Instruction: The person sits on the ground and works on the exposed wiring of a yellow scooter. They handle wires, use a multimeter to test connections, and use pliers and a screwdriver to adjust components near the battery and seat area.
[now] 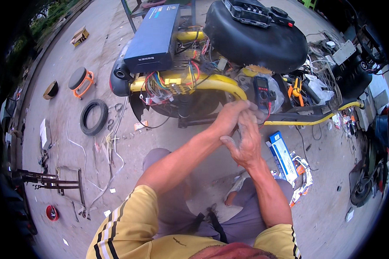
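Observation:
My left hand (231,115) and my right hand (247,144) are pressed together just below the bend of a yellow frame tube (224,83). The right hand's fingers stretch up along the left, its thumb standing apart. The left hand's fingers are mostly hidden and slightly blurred, so whether anything is in them does not show. Just beyond the hands a dark multimeter (262,88) leans on the frame, with a red lead (269,113) hanging down from it. To the left, bundles of coloured wires (156,86) and a yellow connector block (175,84) sit on the tube.
A long blue-grey box (149,41) and a black seat (250,39) lie on the vehicle. Orange-handled tools (297,91) rest in its right part. A blue-white carton (282,155) is on the ground near my right knee. Leftward are a tyre (94,117) and an orange stool (80,81).

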Motion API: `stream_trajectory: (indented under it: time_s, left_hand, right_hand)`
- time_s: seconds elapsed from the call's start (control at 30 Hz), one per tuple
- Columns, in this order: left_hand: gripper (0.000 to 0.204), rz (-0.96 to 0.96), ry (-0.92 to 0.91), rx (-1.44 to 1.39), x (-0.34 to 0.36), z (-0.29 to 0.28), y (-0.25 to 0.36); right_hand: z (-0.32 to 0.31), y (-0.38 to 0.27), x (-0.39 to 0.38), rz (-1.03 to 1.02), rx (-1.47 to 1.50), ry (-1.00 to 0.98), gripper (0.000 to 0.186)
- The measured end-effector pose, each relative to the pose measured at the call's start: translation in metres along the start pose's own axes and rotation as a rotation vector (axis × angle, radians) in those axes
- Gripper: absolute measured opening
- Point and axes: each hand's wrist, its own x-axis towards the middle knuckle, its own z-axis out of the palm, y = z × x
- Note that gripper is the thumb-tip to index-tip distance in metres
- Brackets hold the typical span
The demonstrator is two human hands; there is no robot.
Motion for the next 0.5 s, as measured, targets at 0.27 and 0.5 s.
stream_trajectory:
  time_s: [0.27,0.5]
  left_hand:
    - [0.038,-0.019,0.006,0.005,-0.0016,0.0022,0.0022]
    - [0.035,-0.032,0.003,-0.023,-0.0052,0.0065,0.0063]
  right_hand:
    - [-0.0048,-0.0051,0.0032,-0.027,-0.028,-0.002,0.078]
    - [-0.0021,-0.0015,0.0018,-0.011,-0.002,0.013,0.08]
